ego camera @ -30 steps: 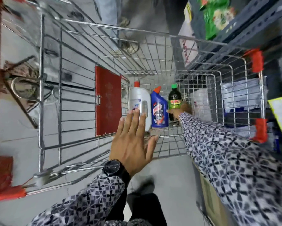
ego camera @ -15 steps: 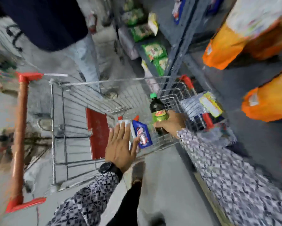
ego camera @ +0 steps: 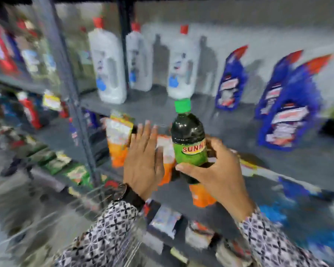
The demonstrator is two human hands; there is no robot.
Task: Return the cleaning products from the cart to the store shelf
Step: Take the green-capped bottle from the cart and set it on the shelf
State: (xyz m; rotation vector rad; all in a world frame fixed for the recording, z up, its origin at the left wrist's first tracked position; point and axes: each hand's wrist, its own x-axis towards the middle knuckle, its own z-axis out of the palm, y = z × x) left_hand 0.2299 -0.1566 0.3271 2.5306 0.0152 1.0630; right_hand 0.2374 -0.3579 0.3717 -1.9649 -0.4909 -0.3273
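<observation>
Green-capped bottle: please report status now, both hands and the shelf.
Right hand shut on the green-capped bottle, upright before the shelf. Left hand open, empty. White bottles and blue bottles occupy the shelf; gaps between.

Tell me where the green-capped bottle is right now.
In the head view the green-capped bottle is centre frame, upright in the right hand, before the shelf, just below a white bottle.

A single head-worn camera looks forward and slightly down, close to the grey store shelf. The wide, blurred view faces the shelving front; no second view shares it.
</observation>
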